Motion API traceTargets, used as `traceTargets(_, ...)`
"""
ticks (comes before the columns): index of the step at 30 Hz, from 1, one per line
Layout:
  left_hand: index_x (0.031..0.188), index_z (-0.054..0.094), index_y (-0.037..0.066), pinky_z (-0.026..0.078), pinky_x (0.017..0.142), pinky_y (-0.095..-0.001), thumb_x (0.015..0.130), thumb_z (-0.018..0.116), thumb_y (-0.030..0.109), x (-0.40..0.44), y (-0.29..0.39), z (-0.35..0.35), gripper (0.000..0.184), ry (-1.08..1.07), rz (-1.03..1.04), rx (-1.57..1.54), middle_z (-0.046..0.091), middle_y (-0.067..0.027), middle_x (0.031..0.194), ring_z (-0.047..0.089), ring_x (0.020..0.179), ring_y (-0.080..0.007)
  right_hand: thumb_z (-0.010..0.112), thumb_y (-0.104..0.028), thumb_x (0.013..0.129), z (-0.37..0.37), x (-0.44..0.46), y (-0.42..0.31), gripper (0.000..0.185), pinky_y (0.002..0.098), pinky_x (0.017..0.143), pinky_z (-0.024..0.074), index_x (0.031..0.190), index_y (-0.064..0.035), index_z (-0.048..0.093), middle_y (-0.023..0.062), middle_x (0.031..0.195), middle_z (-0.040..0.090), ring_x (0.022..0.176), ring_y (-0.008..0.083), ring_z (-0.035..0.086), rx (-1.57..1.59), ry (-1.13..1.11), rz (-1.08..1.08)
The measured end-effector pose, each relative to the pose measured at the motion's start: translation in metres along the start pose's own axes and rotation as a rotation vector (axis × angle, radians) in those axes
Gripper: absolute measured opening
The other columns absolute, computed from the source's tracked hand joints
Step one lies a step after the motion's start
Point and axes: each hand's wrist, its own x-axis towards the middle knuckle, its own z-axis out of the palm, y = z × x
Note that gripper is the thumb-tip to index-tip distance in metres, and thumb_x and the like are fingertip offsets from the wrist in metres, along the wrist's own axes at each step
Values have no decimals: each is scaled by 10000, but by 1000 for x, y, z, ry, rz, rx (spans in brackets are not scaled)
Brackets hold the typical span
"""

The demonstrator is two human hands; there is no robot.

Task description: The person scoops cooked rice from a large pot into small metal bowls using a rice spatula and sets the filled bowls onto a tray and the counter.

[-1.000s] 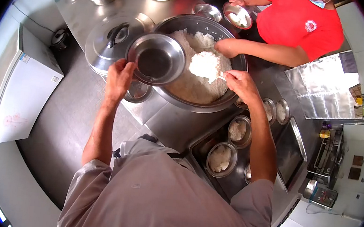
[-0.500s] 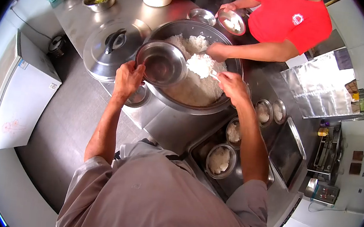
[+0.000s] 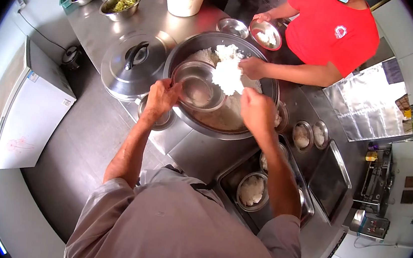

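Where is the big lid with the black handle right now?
In the head view, the big lid is left of centre, beside the large rice pot and just beyond the person's left hand.

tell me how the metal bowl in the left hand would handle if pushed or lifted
The metal bowl looks thin-walled and shiny, so it is probably stiff and light for its size. Held at one edge by the left hand, it could tip under an uneven load.
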Motion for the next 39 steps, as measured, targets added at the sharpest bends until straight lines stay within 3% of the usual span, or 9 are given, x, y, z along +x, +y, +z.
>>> traceTargets(2,844,664,39,543,623,-439,933,601,208,1,0,4,201,-16,179,123,675,-160,794,716,681,-327,580,-191,955,8,-10,-14,150,459,578,544,843,-94,607,127,759,687,653,371,681,-154,-60,-145)
traceTargets(4,837,638,73,533,636,-468,910,603,159,-3,9,6,119,-68,-66,-101,641,-177,835,702,732,-367,594,-188,951,10,-11,-18,99,436,573,557,889,-116,620,90,779,695,652,328,698,-164,-49,-143)
traceTargets(6,853,637,34,543,600,-427,942,588,172,-11,6,7,171,-39,109,141,634,-173,793,712,686,-333,603,-189,953,-2,-7,-15,107,453,592,553,900,-102,631,113,798,700,683,353,695,-24,73,-139)
traceTargets(8,830,612,-22,533,547,-366,980,569,203,-17,12,7,274,16,-92,-263,621,-141,724,691,605,-263,604,-192,962,-12,-1,-3,143,492,649,535,923,-67,662,184,829,702,753,414,683,99,66,-46)
traceTargets(10,819,602,-37,522,528,-342,992,560,225,-21,11,4,317,55,-46,-309,615,-126,695,671,578,-230,607,-200,959,-16,-1,18,159,510,650,527,928,-69,691,202,819,700,756,424,681,107,95,-5)
traceTargets(12,809,594,-40,506,517,-319,999,557,245,-24,14,2,345,102,39,-314,621,-112,639,631,540,-186,603,-219,960,-22,-4,41,192,510,634,520,891,-67,698,209,779,685,727,440,670,40,34,-21)
traceTargets(20,845,597,-14,475,511,-297,976,566,252,-27,1,18,298,162,-197,-393,634,-99,638,587,528,-160,626,-139,877,-9,-11,81,126,489,633,549,811,-109,729,154,761,720,716,350,729,-428,-459,-163)
traceTargets(32,887,603,-15,487,573,-290,1000,558,268,-37,13,24,308,219,-260,-449,634,-83,684,595,601,-148,591,-194,922,24,42,91,243,514,661,539,764,-96,747,191,732,697,723,393,706,-448,-704,-413)
traceTargets(39,896,600,-17,497,566,-278,994,573,256,-37,11,24,292,201,-250,-465,630,-61,708,596,616,-132,639,-197,858,58,42,104,190,491,700,550,752,-87,751,167,762,707,770,378,706,-249,-733,-377)
